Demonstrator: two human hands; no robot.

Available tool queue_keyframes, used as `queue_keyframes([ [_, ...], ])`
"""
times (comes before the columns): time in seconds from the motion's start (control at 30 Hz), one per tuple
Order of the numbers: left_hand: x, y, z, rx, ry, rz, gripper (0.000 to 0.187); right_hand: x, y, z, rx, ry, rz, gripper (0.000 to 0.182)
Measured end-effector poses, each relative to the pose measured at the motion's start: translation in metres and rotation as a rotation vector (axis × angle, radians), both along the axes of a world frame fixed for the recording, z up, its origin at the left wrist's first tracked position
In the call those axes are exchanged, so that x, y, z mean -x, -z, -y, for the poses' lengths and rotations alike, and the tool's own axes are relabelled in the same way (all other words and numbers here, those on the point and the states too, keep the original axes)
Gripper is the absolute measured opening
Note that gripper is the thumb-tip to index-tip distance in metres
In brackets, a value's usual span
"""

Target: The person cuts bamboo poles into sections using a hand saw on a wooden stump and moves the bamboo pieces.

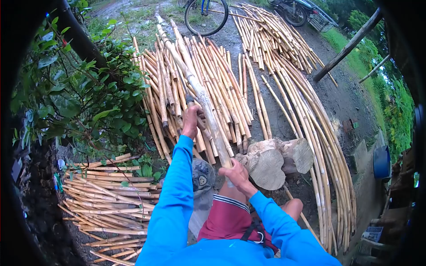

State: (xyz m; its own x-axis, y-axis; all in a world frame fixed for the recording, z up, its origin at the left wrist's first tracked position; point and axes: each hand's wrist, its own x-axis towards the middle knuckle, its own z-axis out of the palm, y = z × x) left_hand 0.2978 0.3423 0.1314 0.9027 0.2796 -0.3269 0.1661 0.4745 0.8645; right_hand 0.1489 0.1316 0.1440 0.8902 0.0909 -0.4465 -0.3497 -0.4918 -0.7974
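Observation:
A long, thick bamboo pole (202,95) slants from my lap up and away to the far left, its surface pale and patchy. My right hand (237,174) is wrapped around its near end, just above my knees. My left hand (192,120) is closed around the dark handle of a knife (190,98), close along the pole's left side. The thin blade points away from me and is hard to make out against the bamboo behind it.
Bamboo poles lie in a pile ahead (213,84), a stack at left (111,199) and long rows at right (326,155). Cut logs (266,168) stand beside my right hand. A grey cap (203,179) lies near my knee. A bicycle wheel (206,17) and leafy bush (102,84) are beyond.

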Motion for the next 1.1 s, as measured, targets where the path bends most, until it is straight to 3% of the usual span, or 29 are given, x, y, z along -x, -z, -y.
queue_keyframes([
  [0.07, 0.012, -0.026, -0.028, -0.114, -0.093, 0.088, 0.020, -0.044, 0.023, -0.039, -0.053, -0.018, 0.051, 0.057],
  [0.1, 0.011, -0.011, -0.049, -0.112, -0.060, 0.147, 0.018, -0.068, 0.022, -0.060, -0.105, -0.032, 0.004, 0.059],
  [0.13, 0.041, -0.056, -0.041, -0.033, -0.091, 0.148, 0.016, -0.093, 0.019, -0.078, -0.155, -0.048, -0.043, 0.061],
  [0.2, 0.080, -0.072, -0.036, -0.004, -0.119, 0.274, 0.020, -0.142, 0.026, -0.105, -0.221, -0.157, -0.093, 0.070],
  [0.27, 0.124, -0.074, -0.028, -0.073, -0.101, 0.290, 0.013, -0.162, 0.046, -0.116, -0.286, -0.139, -0.103, 0.078],
  [0.3, 0.145, -0.067, -0.023, -0.088, -0.065, 0.268, 0.011, -0.161, 0.034, -0.110, -0.154, -0.202, -0.095, 0.078],
  [0.4, 0.192, -0.047, 0.007, -0.012, 0.019, 0.166, 0.010, -0.153, 0.073, -0.064, -0.064, -0.496, -0.073, 0.059],
  [0.47, 0.210, -0.027, 0.031, -0.022, 0.107, 0.097, 0.012, -0.123, 0.075, -0.024, -0.252, -0.502, -0.072, 0.049],
  [0.53, 0.221, -0.009, 0.058, 0.075, 0.203, 0.070, 0.014, -0.093, 0.069, 0.020, -0.335, -0.382, -0.200, 0.042],
  [0.67, 0.222, 0.004, 0.107, 0.038, 0.443, 0.026, 0.011, -0.023, 0.049, 0.120, -0.485, -0.139, -0.213, 0.039],
  [0.77, 0.209, 0.021, 0.134, 0.097, 0.570, -0.008, 0.012, 0.032, 0.025, 0.186, -0.563, 0.209, -0.257, 0.035],
  [0.9, 0.182, 0.042, 0.164, 0.079, 0.679, -0.009, 0.013, 0.118, 0.035, 0.269, -0.685, 0.599, -0.235, 0.034],
  [0.97, 0.170, 0.041, 0.179, 0.054, 0.709, -0.036, 0.013, 0.163, 0.054, 0.298, -0.960, 0.826, -0.197, 0.036],
  [1.0, 0.164, 0.046, 0.186, 0.052, 0.722, -0.030, 0.015, 0.179, 0.061, 0.305, -0.964, 0.875, -0.181, 0.036],
  [1.1, 0.149, 0.075, 0.199, 0.072, 0.725, -0.027, 0.023, 0.212, 0.067, 0.323, -1.548, 1.012, 0.074, 0.039],
])
